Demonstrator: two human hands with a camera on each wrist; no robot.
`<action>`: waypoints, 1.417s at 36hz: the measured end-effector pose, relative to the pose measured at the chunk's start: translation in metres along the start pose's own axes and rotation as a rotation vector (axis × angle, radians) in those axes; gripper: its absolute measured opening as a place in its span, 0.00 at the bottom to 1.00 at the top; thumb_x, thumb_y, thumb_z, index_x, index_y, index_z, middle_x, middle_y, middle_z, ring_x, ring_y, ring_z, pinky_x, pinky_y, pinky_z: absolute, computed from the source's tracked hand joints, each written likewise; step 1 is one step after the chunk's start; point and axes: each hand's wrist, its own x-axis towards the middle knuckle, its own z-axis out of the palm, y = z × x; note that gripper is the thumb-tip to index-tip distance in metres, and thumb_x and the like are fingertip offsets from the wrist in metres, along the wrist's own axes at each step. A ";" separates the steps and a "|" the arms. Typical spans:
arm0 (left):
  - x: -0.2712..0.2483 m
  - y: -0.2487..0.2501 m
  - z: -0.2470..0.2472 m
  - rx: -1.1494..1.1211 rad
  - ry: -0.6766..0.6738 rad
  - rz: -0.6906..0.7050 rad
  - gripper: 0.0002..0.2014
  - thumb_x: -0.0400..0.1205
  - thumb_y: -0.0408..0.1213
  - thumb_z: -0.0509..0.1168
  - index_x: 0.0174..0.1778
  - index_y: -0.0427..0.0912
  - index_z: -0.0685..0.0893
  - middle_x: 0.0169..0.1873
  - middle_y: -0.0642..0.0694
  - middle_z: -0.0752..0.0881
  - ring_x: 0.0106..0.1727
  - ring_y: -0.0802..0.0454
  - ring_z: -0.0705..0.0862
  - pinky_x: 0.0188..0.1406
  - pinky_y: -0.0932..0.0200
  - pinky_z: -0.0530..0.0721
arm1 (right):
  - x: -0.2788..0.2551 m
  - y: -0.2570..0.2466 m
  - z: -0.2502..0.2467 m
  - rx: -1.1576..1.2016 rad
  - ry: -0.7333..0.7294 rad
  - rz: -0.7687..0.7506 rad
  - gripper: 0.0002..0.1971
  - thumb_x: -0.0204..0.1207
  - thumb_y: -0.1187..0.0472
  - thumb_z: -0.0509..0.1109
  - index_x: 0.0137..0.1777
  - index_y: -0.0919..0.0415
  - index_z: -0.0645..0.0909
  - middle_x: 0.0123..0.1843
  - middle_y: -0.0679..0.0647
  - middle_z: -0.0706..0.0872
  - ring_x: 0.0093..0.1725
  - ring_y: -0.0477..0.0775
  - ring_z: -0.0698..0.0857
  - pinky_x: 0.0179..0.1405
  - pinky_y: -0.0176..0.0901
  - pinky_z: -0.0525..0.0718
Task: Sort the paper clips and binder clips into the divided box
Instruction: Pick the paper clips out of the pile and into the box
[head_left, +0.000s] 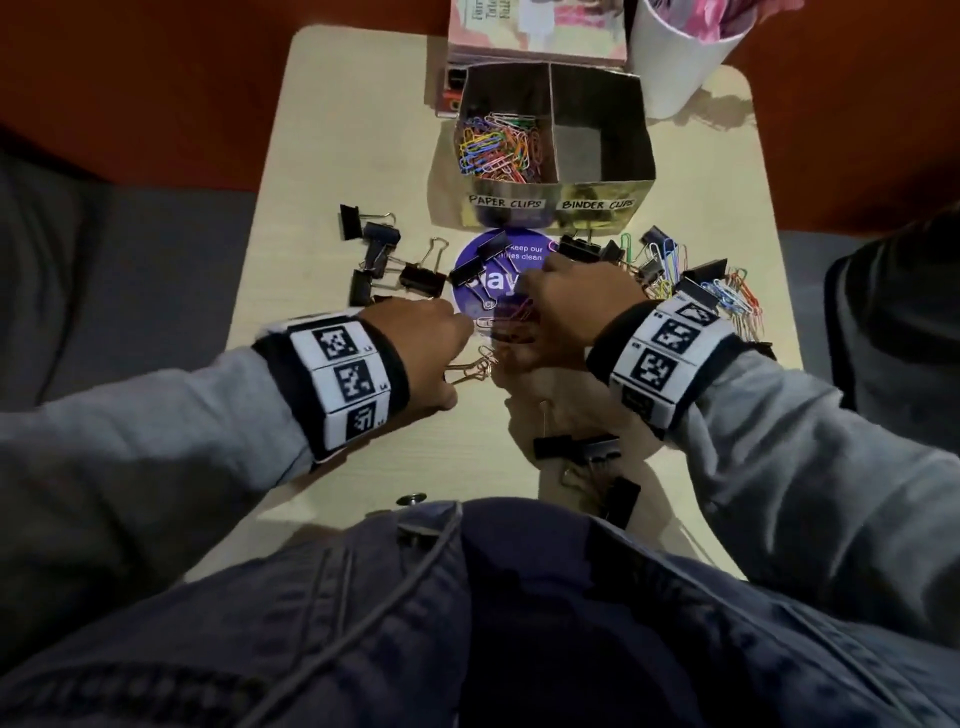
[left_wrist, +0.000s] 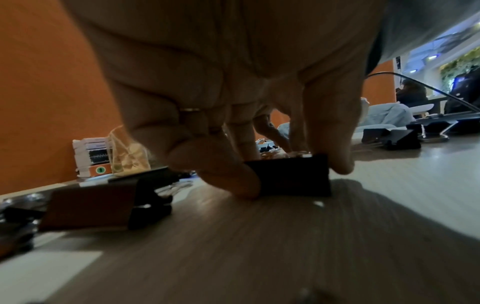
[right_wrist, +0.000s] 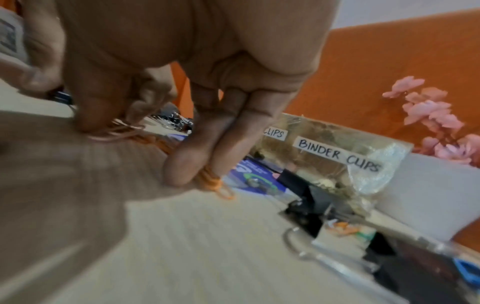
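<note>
The divided box (head_left: 550, 208) stands at the table's far middle, labelled PAPER CLIPS and BINDER CLIPS. Coloured paper clips (head_left: 498, 148) fill its left compartment; the right compartment (head_left: 582, 150) holds nothing. My left hand (head_left: 457, 358) reaches down to the table and pinches a black binder clip (left_wrist: 291, 181) between thumb and finger; in the head view only the clip's wire handles (head_left: 467, 370) show. Just right of it, my right hand (head_left: 524, 322) curls its fingers (right_wrist: 182, 170) over a small bunch of orange and pink paper clips (right_wrist: 213, 182) lying on the table.
Black binder clips (head_left: 374, 249) lie scattered at the left, and more (head_left: 582, 447) near my body. A mixed heap of paper clips and binder clips (head_left: 701, 291) sits at the right. A purple round sticker (head_left: 483, 249) marks the table. Behind the box stand a white cup (head_left: 675, 62) and a book (head_left: 535, 31).
</note>
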 end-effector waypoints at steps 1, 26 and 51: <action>0.001 0.001 0.000 -0.011 0.003 0.000 0.20 0.72 0.54 0.71 0.46 0.49 0.68 0.50 0.48 0.78 0.43 0.49 0.73 0.41 0.54 0.77 | 0.000 -0.003 0.001 -0.053 -0.004 -0.025 0.35 0.67 0.35 0.71 0.69 0.56 0.72 0.63 0.58 0.78 0.57 0.66 0.84 0.48 0.52 0.80; -0.004 0.005 0.005 -0.062 0.043 0.180 0.17 0.78 0.38 0.67 0.62 0.55 0.76 0.61 0.48 0.73 0.56 0.46 0.79 0.43 0.56 0.78 | -0.017 0.007 0.004 -0.077 -0.019 0.060 0.13 0.77 0.51 0.65 0.56 0.56 0.82 0.55 0.59 0.87 0.55 0.64 0.85 0.50 0.50 0.82; 0.008 -0.005 -0.003 0.105 0.115 0.374 0.20 0.83 0.40 0.58 0.72 0.55 0.73 0.71 0.51 0.70 0.68 0.48 0.72 0.56 0.52 0.80 | -0.007 -0.005 -0.007 -0.103 -0.016 -0.161 0.23 0.76 0.42 0.66 0.68 0.51 0.76 0.61 0.55 0.80 0.58 0.62 0.83 0.49 0.49 0.79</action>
